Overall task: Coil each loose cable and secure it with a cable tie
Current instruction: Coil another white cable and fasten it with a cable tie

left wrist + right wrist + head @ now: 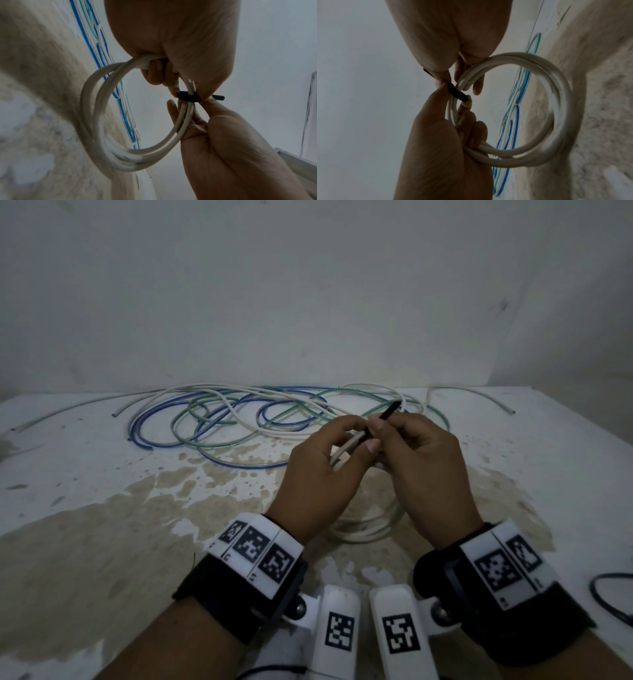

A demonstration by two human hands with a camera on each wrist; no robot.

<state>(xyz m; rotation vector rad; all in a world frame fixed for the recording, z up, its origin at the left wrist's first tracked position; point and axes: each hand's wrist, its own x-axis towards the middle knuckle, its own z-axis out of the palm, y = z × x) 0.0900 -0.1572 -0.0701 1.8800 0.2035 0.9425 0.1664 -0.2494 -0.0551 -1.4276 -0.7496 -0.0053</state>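
Hands meet over the stained surface (102, 542): the left hand (318, 470) has its fingers (154, 75) curled round the white cable coil (96, 121), while the right hand (424, 460) pinches the black cable tie (187, 97). From above, only the tie's tail juts past the knuckles; the wrist views show it wrapped across the coil's strands. Loose blue, green and white cables (239, 419) lie tangled further back
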